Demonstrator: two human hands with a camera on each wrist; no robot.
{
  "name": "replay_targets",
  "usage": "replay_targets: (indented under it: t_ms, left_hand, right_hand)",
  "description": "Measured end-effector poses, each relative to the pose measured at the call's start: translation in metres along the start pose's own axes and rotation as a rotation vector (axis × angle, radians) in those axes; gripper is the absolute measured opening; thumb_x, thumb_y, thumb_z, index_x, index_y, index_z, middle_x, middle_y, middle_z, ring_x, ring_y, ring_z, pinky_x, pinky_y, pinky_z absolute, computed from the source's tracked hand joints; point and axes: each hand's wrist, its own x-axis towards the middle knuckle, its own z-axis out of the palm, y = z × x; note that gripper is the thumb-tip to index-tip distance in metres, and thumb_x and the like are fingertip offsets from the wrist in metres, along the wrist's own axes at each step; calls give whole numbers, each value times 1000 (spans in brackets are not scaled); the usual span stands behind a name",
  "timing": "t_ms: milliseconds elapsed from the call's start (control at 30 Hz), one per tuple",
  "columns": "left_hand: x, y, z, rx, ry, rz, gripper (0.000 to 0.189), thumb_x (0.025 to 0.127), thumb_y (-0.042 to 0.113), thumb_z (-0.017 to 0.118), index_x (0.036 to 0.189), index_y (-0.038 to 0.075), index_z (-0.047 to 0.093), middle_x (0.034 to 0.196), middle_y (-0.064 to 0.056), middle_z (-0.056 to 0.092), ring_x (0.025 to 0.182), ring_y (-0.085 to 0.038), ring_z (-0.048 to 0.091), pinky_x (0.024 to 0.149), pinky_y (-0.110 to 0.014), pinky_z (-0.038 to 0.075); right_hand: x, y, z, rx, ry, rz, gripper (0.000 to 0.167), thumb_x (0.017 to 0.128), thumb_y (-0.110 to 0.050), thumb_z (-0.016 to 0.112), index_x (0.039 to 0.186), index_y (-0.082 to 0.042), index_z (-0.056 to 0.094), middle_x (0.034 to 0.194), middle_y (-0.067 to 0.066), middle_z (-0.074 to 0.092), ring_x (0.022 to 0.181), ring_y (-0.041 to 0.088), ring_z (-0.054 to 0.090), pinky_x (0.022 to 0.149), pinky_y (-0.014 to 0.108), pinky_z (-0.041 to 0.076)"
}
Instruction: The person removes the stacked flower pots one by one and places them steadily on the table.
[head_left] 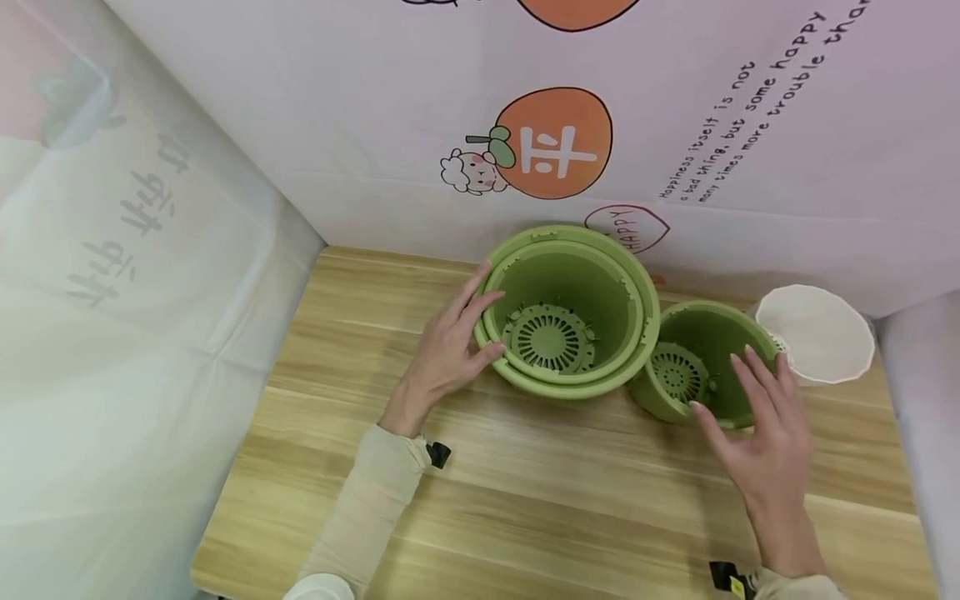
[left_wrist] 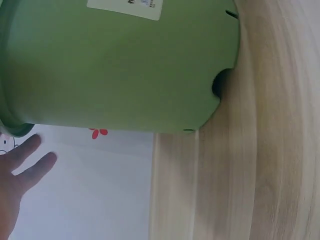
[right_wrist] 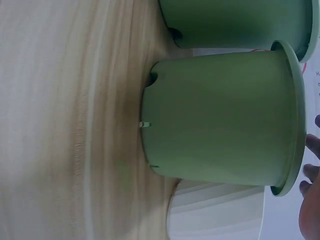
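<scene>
Two green plastic flower pots are nested on the table, the outer pot [head_left: 517, 385] around a slightly smaller inner pot [head_left: 573, 271] with a slotted base. My left hand [head_left: 448, 346] is at their left rim, fingers spread and loosely bent. In the left wrist view the outer pot's side [left_wrist: 115, 70] bears a white label, and two fingertips lie close to its rim. A smaller green pot [head_left: 723, 354] stands upright to the right. Over its right rim hovers my right hand [head_left: 772, 446], fingers spread; in the right wrist view fingertips are beside the rim of that pot [right_wrist: 220, 115].
A white faceted pot [head_left: 828, 333] stands at the far right, close beside the smaller green pot. The wooden table [head_left: 525, 492] meets a printed wall cloth [head_left: 390, 150] behind the pots. Another cloth [head_left: 150, 350] hangs along the left side.
</scene>
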Motion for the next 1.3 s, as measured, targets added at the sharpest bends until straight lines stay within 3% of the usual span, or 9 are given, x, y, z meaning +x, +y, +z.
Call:
replay_targets:
  t_ms: [67, 133, 233, 533, 700, 1000, 1300]
  left_hand:
    - [0, -1, 0, 20, 18, 37, 93, 92, 79, 17, 142, 7, 51, 165, -5, 19, 146, -25, 30, 112, -47, 36]
    - [0, -3, -1, 41, 37, 68, 91, 93, 77, 18, 139, 7, 54, 163, -6, 24, 147, -27, 27, 119, -50, 22]
    - [1, -4, 0, 80, 59, 97, 89, 94, 76, 18, 135, 8, 57, 161, -8, 31, 145, -33, 30, 121, -49, 16]
    - [3, -3, 0, 113, 118, 160, 86, 95, 75, 18, 124, 8, 65, 147, -12, 50, 144, -40, 29, 120, -52, 16]
    - [5, 0, 2, 120, 115, 176, 86, 97, 73, 15, 117, 9, 68, 138, -12, 58, 145, -42, 27, 120, -53, 15]
    - [6, -1, 4, 124, 113, 204, 85, 98, 71, 14, 109, 8, 71, 132, -14, 62, 145, -41, 27, 118, -56, 22]
    - [9, -2, 1, 130, 100, 234, 85, 99, 68, 14, 105, 7, 72, 134, -13, 62, 146, -37, 27, 119, -54, 20]
  right_hand:
    - [0, 5, 1, 8, -21, -5, 76, 82, -63, 69, 119, 3, 69, 123, 24, 65, 128, 50, 48, 114, 54, 32]
    - [2, 8, 2, 23, -36, -15, 76, 81, -63, 70, 121, 2, 69, 123, 24, 66, 127, 49, 50, 114, 53, 33]
    - [6, 8, 3, 47, -54, -31, 76, 81, -62, 71, 121, 2, 68, 122, 24, 66, 126, 47, 52, 113, 51, 35]
    - [18, -5, 8, 110, -153, -46, 77, 84, -61, 69, 126, 4, 65, 127, 23, 64, 132, 41, 48, 115, 45, 33]
    - [22, -11, 13, 134, -178, -39, 76, 85, -60, 68, 127, 3, 64, 129, 21, 63, 134, 40, 46, 116, 45, 33]
    - [29, -19, 21, 168, -236, -50, 73, 86, -59, 68, 130, 0, 64, 132, 19, 62, 134, 38, 46, 116, 41, 32]
    - [42, -29, 30, 195, -268, -103, 73, 89, -57, 65, 129, 4, 63, 132, 23, 60, 129, 39, 50, 115, 39, 34]
